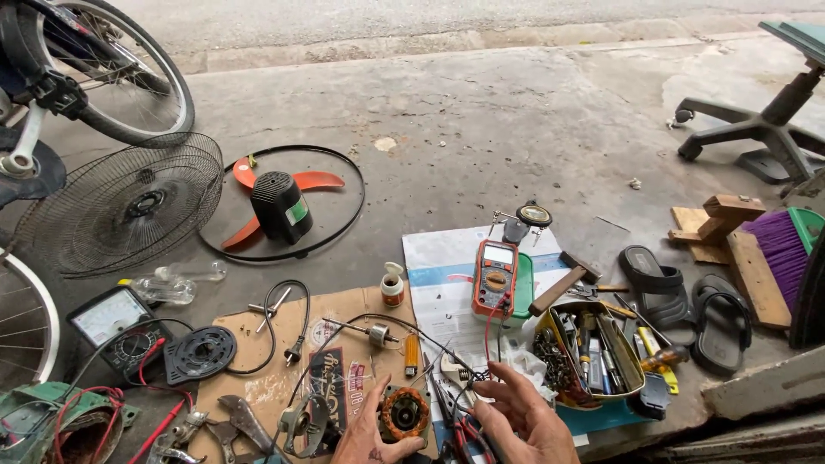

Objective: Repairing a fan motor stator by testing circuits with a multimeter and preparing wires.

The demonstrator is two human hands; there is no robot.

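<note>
At the bottom middle, my left hand (pixel 371 438) rests against a small fan motor with copper windings (pixel 405 413) that sits on a sheet of cardboard (pixel 284 344). My right hand (pixel 522 419) hovers just right of the motor with its fingers spread, holding nothing. Thin wires and red-handled pliers (pixel 460 430) lie between the two hands. An orange digital multimeter (pixel 495 277) lies on white paper beyond my right hand, its red lead running down toward the motor.
A yellow tin of tools (pixel 587 354), a hammer (pixel 563 285), black sandals (pixel 687 305) and a purple broom (pixel 784 249) lie at right. At left are a fan grille (pixel 120 206), orange blades with a black motor cover (pixel 281 204), an analog meter (pixel 116 326) and bicycle wheels (pixel 129 77).
</note>
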